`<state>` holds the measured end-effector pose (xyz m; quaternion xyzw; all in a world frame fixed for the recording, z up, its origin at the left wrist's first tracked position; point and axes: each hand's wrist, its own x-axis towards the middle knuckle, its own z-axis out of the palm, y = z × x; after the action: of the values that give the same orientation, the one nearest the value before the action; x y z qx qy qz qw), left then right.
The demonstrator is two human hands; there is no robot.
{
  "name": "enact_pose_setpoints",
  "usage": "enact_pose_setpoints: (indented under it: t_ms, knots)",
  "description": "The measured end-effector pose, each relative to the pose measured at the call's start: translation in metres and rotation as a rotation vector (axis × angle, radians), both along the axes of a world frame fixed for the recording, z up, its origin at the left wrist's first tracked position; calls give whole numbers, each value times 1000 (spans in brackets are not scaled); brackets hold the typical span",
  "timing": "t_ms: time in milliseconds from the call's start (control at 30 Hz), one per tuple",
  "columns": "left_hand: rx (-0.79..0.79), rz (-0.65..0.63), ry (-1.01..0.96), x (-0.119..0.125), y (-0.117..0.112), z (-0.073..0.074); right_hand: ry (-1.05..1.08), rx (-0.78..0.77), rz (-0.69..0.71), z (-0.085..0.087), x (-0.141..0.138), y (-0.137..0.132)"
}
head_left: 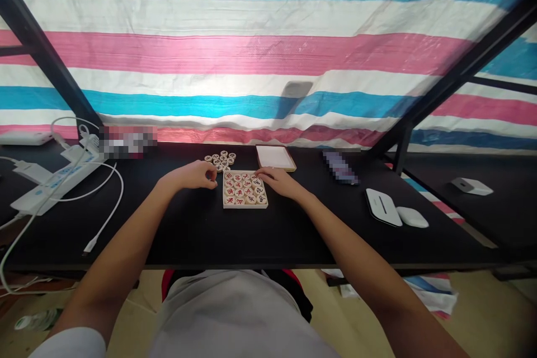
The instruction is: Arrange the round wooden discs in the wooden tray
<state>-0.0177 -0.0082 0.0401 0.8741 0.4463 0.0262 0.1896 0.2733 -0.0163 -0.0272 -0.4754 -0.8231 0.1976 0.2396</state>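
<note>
A shallow white box (245, 206) lies on the black table in front of me, filled with rows of round xiangqi pieces (239, 192) marked in red and black characters. My left hand (200, 175) hovers just left of the box, its fingers curled together; whatever they may hold is hidden. Over the box's far right corner rests my right hand (274, 179), fingers stretched out and touching the rim or the corner piece. Behind the box is a loose cluster of more xiangqi pieces (220, 160), close to my left fingers.
An open box lid (276, 158) lies behind my right hand. A blurred phone-like object (340, 168), a white flat device (383, 207) and a white rounded case (413, 217) are on the right. A power strip (56, 179) with white cables (115, 201) occupies the left. Striped sheeting (251, 53) hangs behind.
</note>
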Motion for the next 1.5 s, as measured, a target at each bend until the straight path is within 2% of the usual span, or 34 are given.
enact_pose_setpoints:
  t_ms: [100, 267, 400, 633, 967, 1333, 1500]
  knots:
    - [-32, 33, 100, -1, 4, -9, 2, -1, 4, 1, 0, 0]
    - [90, 40, 124, 8, 6, -20, 10, -3, 5, 0, 0, 0]
    - [161, 74, 198, 10, 4, -19, 15, -4, 7, -1, 1, 1]
    - [79, 93, 177, 4, 4, -15, 19, -3, 10, 0, 1, 0]
    - [194, 80, 209, 11, 8, -24, 16, -3, 8, 0, 1, 1]
    - [314, 28, 196, 15, 4, -24, 30, -11, 25, -1, 2, 1]
    - [328, -67, 144, 21, 0, -26, 3, -17, 11, 2, 2, -2]
